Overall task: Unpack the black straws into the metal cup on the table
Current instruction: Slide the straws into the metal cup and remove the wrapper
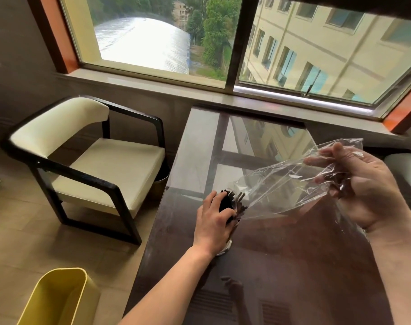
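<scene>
A cream-cushioned armchair (pixel 87 165) with a black frame stands on the tiled floor (pixel 17 242), just beside the left edge of the dark, glossy worktop (pixel 293 266). Tucked between the chair and the worktop is a small dark round bin (pixel 161 184), partly hidden. Nearer, at the lower left, stands a yellow bin (pixel 57 299), open at the top. Behind the worktop runs a pale window sill (pixel 153 77) under a wide window (pixel 167 36), which shows trees, a curved grey roof and a yellowish building. Another cream seat (pixel 408 165) peeks in at the right edge.
</scene>
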